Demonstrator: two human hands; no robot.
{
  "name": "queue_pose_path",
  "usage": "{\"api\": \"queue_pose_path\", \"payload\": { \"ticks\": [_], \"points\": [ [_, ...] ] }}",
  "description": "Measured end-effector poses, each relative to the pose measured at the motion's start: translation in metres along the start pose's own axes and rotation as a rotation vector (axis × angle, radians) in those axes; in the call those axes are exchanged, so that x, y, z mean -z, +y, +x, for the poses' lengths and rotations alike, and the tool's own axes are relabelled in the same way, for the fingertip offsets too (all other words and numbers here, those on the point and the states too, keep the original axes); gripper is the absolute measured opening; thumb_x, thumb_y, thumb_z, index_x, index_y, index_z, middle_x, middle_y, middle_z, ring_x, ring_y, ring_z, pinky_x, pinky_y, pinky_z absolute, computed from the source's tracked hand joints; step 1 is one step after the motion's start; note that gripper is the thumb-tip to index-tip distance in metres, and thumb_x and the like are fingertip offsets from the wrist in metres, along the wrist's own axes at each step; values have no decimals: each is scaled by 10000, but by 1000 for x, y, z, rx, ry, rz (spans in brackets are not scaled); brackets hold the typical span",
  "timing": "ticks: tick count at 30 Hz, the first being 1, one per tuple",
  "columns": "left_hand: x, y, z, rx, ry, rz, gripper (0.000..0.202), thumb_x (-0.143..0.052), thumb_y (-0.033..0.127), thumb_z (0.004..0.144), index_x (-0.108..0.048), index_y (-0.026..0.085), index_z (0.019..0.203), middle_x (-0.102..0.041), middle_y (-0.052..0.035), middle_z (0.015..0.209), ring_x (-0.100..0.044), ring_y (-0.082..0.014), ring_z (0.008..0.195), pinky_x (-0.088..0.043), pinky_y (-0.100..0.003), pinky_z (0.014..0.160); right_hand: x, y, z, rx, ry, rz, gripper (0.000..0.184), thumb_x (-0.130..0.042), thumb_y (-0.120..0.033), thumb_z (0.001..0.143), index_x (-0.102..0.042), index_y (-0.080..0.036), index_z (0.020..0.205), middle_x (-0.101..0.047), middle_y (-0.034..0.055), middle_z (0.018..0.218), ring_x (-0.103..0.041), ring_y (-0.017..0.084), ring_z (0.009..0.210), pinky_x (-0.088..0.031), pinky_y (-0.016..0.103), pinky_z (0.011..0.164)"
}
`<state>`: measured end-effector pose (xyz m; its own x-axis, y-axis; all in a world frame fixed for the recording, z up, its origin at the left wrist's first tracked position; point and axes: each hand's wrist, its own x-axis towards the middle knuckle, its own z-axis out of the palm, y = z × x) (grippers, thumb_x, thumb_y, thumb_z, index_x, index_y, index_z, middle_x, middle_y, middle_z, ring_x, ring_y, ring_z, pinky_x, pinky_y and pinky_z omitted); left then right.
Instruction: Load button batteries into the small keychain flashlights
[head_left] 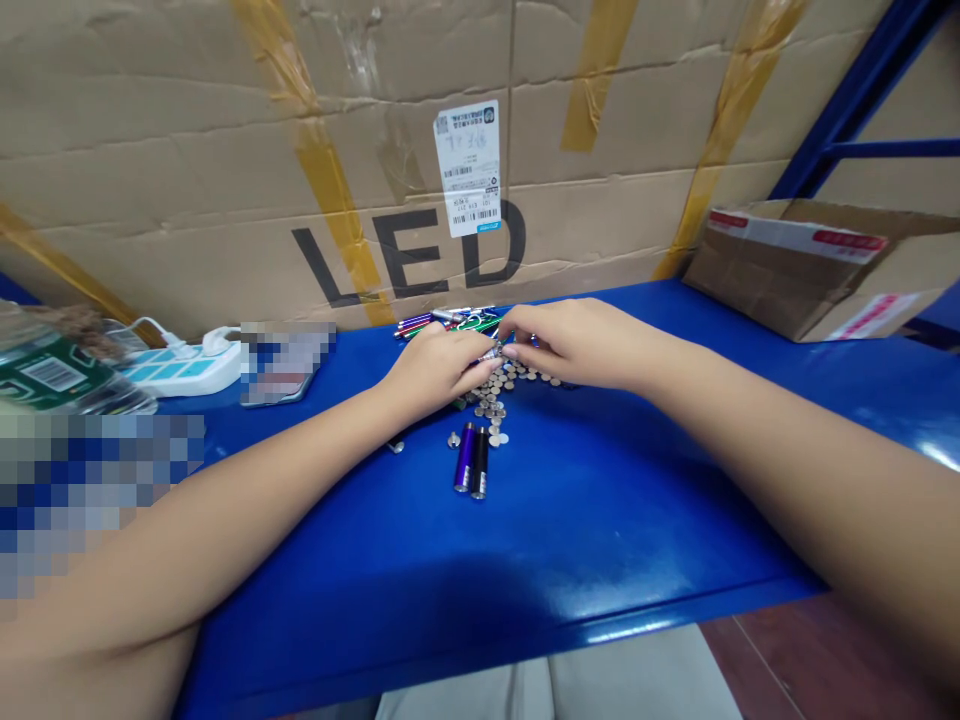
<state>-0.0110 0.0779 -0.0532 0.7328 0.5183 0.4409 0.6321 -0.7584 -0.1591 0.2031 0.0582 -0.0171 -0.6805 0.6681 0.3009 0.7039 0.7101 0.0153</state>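
In the head view my left hand (439,365) is closed around a small silver metal tube (491,353), only part of which shows between the fingers. My right hand (566,340) meets it from the other side, thumb and fingertips pinched at the tube's end; whatever is in that pinch is too small to make out. Below the hands spreads a pile of silver button cells (491,410). Two short tubes, one purple (465,458) and one black (480,465), lie side by side nearer me. Behind my hands is a heap of coloured metal tubes (431,322), with clips among them.
A large cardboard box (225,220) marked LED walls off the back of the blue table (600,530). On the left are a white power strip (202,372), a phone (289,370) and a plastic bottle (60,370). An open carton (802,265) sits at the right.
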Motion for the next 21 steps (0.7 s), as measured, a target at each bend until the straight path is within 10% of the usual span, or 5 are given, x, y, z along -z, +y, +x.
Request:
{"api": "queue_pose_path", "payload": {
  "ticks": [11, 21],
  "points": [
    [-1, 0, 1, 4, -30, 3, 298, -391, 358, 978, -626, 174, 983, -720, -58, 922, -645, -232, 850, -339, -318, 701, 2, 0, -3, 170, 11, -352, 206, -422, -206, 933, -625, -196, 965, -678, 57, 868, -531, 148, 654, -186, 284, 537],
    [-3, -1, -3, -159, 107, 183, 342, -349, 359, 1000, -584, 163, 847, -688, -46, 756, -632, -204, 734, -274, -313, 627, -6, -11, 5, -230, -122, 586, 268, -407, -272, 934, -480, -182, 692, -573, -14, 635, -500, 86, 508, -342, 221, 529]
  ]
}}
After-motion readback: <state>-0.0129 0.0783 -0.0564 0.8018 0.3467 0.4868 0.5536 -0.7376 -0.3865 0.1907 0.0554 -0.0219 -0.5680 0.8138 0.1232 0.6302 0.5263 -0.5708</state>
